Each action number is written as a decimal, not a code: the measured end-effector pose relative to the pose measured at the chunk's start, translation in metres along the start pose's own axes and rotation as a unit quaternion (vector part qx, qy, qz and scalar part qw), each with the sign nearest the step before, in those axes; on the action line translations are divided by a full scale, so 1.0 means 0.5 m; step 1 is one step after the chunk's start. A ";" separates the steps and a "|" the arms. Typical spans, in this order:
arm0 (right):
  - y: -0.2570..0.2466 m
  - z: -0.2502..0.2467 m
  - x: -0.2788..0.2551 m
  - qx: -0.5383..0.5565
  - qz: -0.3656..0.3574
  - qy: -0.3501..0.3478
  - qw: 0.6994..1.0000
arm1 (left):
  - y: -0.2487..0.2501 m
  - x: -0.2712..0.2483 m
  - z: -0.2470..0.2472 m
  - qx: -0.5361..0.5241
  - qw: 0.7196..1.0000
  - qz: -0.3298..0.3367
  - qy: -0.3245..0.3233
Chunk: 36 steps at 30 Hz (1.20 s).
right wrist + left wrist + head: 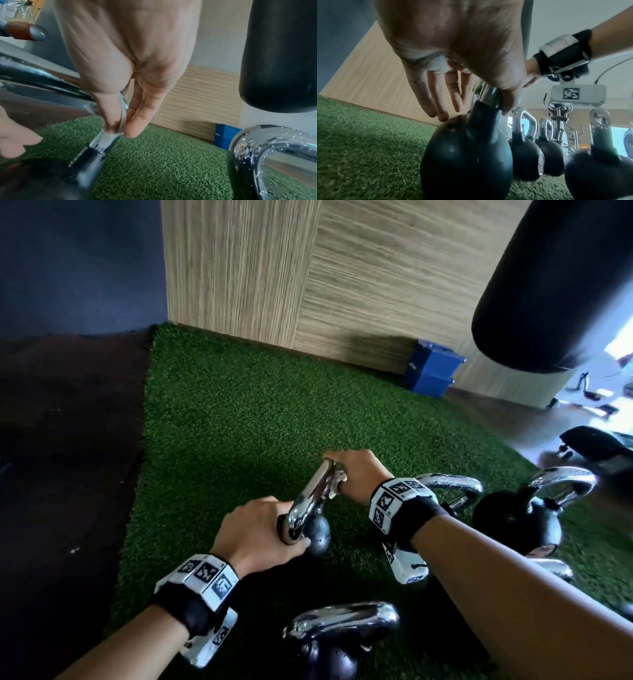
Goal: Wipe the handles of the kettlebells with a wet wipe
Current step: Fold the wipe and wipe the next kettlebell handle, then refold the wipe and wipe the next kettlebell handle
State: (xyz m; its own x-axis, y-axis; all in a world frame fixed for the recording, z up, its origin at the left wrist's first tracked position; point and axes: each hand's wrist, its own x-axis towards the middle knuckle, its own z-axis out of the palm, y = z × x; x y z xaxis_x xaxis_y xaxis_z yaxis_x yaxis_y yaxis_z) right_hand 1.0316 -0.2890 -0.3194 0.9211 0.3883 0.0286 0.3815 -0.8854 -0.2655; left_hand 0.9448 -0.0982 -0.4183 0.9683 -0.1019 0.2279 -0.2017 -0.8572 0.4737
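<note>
Five kettlebells on the green turf (239, 412), black bells, chrome handles; my left hand (255, 530) grips one kettlebell's handle (310, 501), my right hand (356, 474) pinches the wet wipe (337, 479) round it

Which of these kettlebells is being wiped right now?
The far-left kettlebell: both hands grip its chrome handle, the right hand with the wet wipe.
</note>
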 end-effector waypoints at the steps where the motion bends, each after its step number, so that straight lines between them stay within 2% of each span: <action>1: -0.001 -0.004 -0.004 -0.022 0.008 -0.006 1.000 | -0.006 0.001 -0.008 -0.011 1.000 -0.008 -0.009; 6: 0.005 -0.018 -0.034 -0.072 0.051 -0.029 0.996 | -0.041 0.012 -0.055 -0.034 0.997 -0.065 -0.029; 10: -0.001 -0.023 -0.050 -0.110 0.061 -0.041 0.991 | -0.047 0.029 -0.075 -0.024 0.994 -0.075 -0.069; 19: 0.029 -0.032 -0.094 -0.050 0.087 -0.043 0.994 | -0.038 0.090 -0.089 -0.007 0.986 -0.091 -0.141; 22: 0.050 -0.061 -0.087 -0.026 0.058 -0.055 0.996 | -0.042 0.087 -0.103 0.028 0.978 -0.100 -0.182; 24: 0.075 -0.095 -0.078 -0.024 0.049 -0.052 0.997 | -0.040 0.086 -0.120 0.106 0.964 -0.118 -0.214; 27: 0.125 -0.166 -0.074 -0.029 0.041 -0.017 0.999 | -0.030 0.086 -0.169 0.138 0.963 -0.154 -0.173; 31: 0.216 -0.257 -0.095 -0.038 0.011 0.028 0.999 | 0.070 0.107 -0.240 0.113 0.983 -0.113 -0.086; 34: 0.284 -0.294 -0.120 -0.017 -0.003 0.018 1.000 | 0.188 0.116 -0.243 0.094 0.987 -0.090 -0.091; 36: 0.319 -0.314 -0.126 -0.036 -0.026 -0.011 0.999 | 0.267 0.126 -0.246 0.102 0.982 -0.088 -0.134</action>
State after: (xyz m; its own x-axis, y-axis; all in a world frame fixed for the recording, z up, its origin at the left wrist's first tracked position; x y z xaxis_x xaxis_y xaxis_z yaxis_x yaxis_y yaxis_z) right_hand 1.0465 -0.4949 -0.2122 0.8984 0.4387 0.0196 0.4338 -0.8797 -0.1951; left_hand 0.9607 -0.1569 -0.2362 0.9949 -0.0484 -0.0881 -0.0200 -0.9541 0.2989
